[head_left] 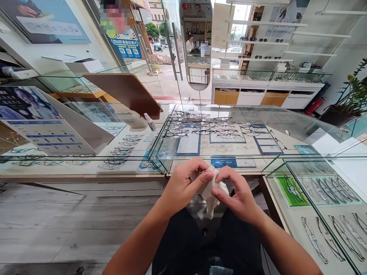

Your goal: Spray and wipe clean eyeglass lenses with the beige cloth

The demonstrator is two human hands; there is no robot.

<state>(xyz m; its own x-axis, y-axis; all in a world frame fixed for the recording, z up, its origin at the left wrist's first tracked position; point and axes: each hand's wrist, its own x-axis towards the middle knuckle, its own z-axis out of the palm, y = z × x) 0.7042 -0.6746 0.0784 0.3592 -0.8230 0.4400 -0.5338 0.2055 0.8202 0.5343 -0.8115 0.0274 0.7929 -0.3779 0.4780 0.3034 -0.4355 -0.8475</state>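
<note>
A crumpled whitish cloth (212, 196) hangs between my hands, just in front of the counter edge and above my lap. My left hand (186, 185) pinches its upper part, thumb pressed against bent fingers. On the other side, the curled fingers and thumb of my right hand (239, 194) close on the cloth's right part. Whether anything lies inside the folds cannot be made out. Beyond my hands, several pairs of eyeglasses (200, 124) stand in rows on the glass display counter (229, 147), with a blue-and-white card (223, 162) near its front.
A white spray bottle (150, 122) stands left of the eyeglasses, beside a brown tilted board (123, 89). A desk calendar (43, 122) is at far left. To the right, a glass case (282, 210) holds more eyeglasses. An oval mirror (197, 72) rises behind the counter.
</note>
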